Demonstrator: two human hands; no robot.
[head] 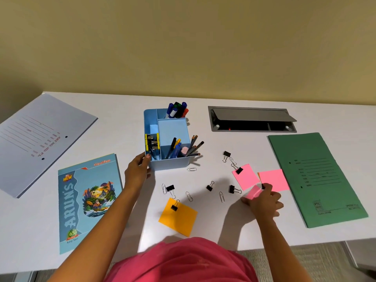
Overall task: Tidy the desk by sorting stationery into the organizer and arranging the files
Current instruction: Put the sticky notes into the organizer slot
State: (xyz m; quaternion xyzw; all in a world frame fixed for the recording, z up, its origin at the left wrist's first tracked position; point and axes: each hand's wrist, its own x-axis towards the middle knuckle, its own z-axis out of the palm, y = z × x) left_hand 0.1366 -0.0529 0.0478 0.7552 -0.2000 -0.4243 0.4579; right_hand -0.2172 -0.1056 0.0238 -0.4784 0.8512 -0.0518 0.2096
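A blue desk organizer (173,162) stands mid-desk with markers, pens and pencils in its compartments. My left hand (138,171) grips its front left corner. My right hand (264,201) pinches a pink sticky note (253,192) that carries a black binder clip, lifting its edge off the desk. Two more pink sticky notes (247,178) (273,179) lie just beyond that hand. An orange sticky note (180,218) with a binder clip lies near the front. Loose binder clips (210,186) and paper clips (189,196) are scattered between the hands.
A green file (317,180) lies at the right, a grey-white file (38,139) at the far left, and a blue notebook (87,200) in front of it. A grey cable hatch (252,119) stands open behind. The desk's front edge is near my body.
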